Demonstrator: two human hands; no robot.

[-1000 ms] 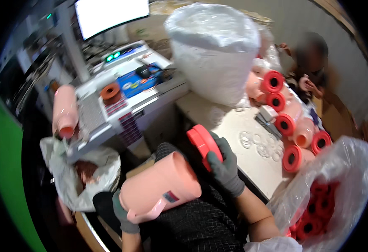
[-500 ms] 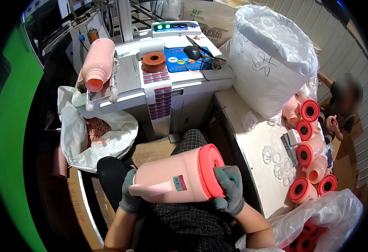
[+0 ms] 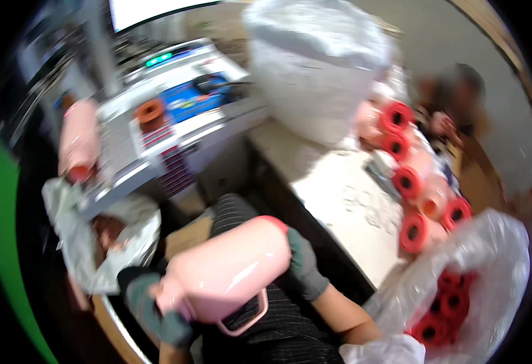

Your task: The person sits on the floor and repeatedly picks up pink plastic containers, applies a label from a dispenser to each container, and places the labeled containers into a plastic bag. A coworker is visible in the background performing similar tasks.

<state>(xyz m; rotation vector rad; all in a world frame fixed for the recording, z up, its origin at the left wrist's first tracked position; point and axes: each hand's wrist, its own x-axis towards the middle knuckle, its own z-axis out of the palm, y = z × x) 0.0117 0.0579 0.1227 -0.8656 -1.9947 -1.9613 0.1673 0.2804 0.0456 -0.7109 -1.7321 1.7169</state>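
A large glossy pink plastic jug lies tilted across my lap, its narrow neck to the lower left and its red end to the upper right. My left hand, in a grey-green glove, is closed around the neck. At the other end, my gloved right hand grips the jug by its red end. The looped pink handle hangs on the side nearest me. No sticker shows on the side turned up now. The picture is somewhat blurred.
Ahead stands a white machine with an orange-brown tape roll and another pink jug. A white bench to the right carries rings, several jugs and a big white sack. Bags stand lower left and lower right. A person sits far right.
The jug has been turned over: its handle now points toward me and the sticker is out of sight. My left hand has shifted onto the neck. The view has swung to the right.
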